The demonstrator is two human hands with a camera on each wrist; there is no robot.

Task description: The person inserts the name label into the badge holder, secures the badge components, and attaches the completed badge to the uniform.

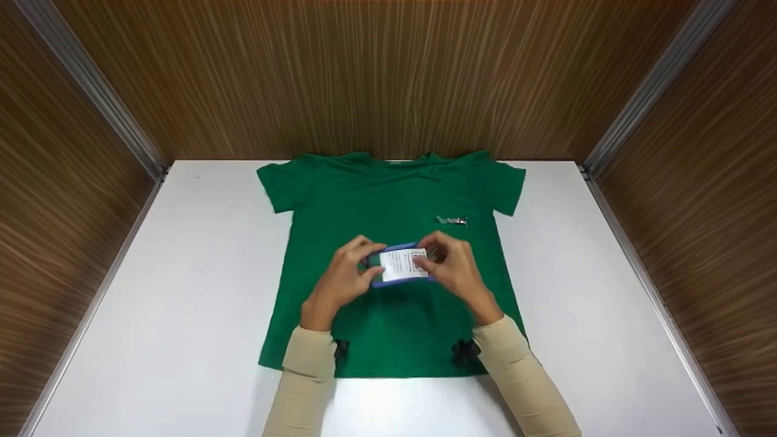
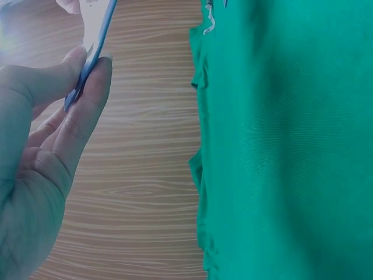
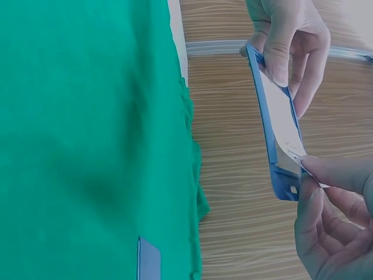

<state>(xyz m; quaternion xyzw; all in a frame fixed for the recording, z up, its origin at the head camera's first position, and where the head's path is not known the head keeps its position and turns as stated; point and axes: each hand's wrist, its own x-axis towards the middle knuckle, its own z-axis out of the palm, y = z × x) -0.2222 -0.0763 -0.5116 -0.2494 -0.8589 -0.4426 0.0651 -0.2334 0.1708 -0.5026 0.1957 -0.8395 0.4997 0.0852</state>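
- Step in hand, as judged: a white card (image 1: pixel 403 264) is being seated in a blue badge holder (image 1: pixel 397 265), or drawn out of it; the views do not settle which.
- Left hand (image 1: pixel 341 280): thumb and fingers pinch the holder's end at 9 o'clock.
- Right hand (image 1: pixel 454 268): fingertips pinch the card at the holder's 3 o'clock end, where the right wrist view shows the slotted tab.
- Location: holder and card are held above the middle of a green T-shirt (image 1: pixel 388 200), which lies flat on the white table (image 1: pixel 182 291), collar toward 12 o'clock.
- Next move, as judged: it calls for a steady left pinch while the right hand slides the card along the holder's long axis, kept square to the frame to avoid jamming.
- A small metal clip (image 1: pixel 452 220) lies on the shirt at 1 o'clock from the hands, near but apart.
- Edges and room: wood-grain walls (image 1: pixel 388 73) close the table at 9, 12 and 3 o'clock. Bare table flanks the shirt both sides; the shirt's hem lies near the edge at 6 o'clock.
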